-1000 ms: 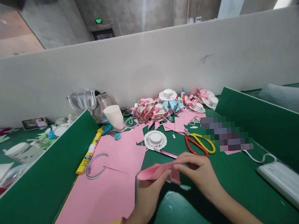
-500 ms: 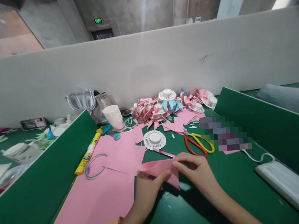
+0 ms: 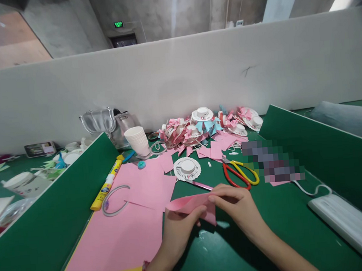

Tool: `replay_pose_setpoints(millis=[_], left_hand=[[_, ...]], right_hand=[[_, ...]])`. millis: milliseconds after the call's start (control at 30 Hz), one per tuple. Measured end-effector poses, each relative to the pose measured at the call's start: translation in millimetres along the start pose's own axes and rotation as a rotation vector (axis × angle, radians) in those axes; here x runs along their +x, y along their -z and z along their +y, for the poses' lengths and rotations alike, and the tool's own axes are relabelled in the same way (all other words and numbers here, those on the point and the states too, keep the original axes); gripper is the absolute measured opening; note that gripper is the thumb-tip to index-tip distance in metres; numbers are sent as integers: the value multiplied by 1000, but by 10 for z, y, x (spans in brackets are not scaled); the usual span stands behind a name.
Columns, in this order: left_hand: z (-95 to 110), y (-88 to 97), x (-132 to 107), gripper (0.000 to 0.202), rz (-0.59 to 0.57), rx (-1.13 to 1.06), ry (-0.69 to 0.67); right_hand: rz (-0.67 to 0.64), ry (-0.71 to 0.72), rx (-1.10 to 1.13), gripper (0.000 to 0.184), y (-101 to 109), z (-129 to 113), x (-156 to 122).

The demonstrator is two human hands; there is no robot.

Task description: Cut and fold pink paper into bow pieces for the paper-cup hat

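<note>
A folded piece of pink paper (image 3: 209, 213) is held in the air above the green table between both hands. My left hand (image 3: 180, 227) grips its left part, thumb across the front, fingers mostly hidden behind. My right hand (image 3: 237, 208) pinches the upper right corner between thumb and index finger. Just beyond the paper lies a pen with a pink barrel (image 3: 201, 185), its tip end reaching a small white paper hat (image 3: 187, 166) with a slit, scalloped brim. Scissors (image 3: 239, 174) with one red and one yellow handle rest beyond my right hand.
Pink sheets (image 3: 123, 244) cover the left side, with a grey bangle-like ring (image 3: 108, 212) and a yellow glue tube (image 3: 105, 187) there. Stacked paper cups (image 3: 137, 141) and a pile of decorated hats (image 3: 181, 133) stand at the back. Green dividers (image 3: 319, 145) flank the table; a white mask (image 3: 347, 224) lies right.
The pink paper has shifted slightly between my fingers, its left end curving more and its lower corner rising a little. Both hands stay almost in place.
</note>
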State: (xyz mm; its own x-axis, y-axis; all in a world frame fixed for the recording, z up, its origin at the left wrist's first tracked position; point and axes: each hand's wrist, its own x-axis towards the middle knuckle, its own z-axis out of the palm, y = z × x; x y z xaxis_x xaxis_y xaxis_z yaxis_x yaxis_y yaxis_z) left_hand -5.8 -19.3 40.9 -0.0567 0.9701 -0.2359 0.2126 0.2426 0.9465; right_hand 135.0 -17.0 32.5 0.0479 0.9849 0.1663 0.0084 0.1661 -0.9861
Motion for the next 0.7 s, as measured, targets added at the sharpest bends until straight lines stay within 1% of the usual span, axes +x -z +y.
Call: replay_pose_setpoints(millis=[267, 367, 433, 500, 533, 600, 667, 700], left_hand=[[0, 13, 39, 16, -70, -50, -42], [-10, 55, 98, 23, -149, -120, -74], [-39, 86, 143, 29, -171, -146, -80], [-75, 107, 183, 33, -187, -175, -54], [-88, 114, 199, 34, -213, -201, -36], [-98, 122, 224, 33, -303, -256, -12], [-86, 125, 245, 27, -376, -289, -33], [-79, 125, 256, 24, -390, -301, -53]], right_hand=[[16, -38, 49, 7, 25, -14, 15], [13, -122, 40, 12, 49, -16, 24], [12, -206, 37, 16, 54, -8, 33], [8, -274, 54, 18, 53, 8, 45], [8, -297, 71, 17, 53, 19, 51], [22, -319, 106, 17, 57, 41, 63], [27, -327, 121, 15, 64, 59, 70], [18, -329, 121, 15, 66, 65, 71]])
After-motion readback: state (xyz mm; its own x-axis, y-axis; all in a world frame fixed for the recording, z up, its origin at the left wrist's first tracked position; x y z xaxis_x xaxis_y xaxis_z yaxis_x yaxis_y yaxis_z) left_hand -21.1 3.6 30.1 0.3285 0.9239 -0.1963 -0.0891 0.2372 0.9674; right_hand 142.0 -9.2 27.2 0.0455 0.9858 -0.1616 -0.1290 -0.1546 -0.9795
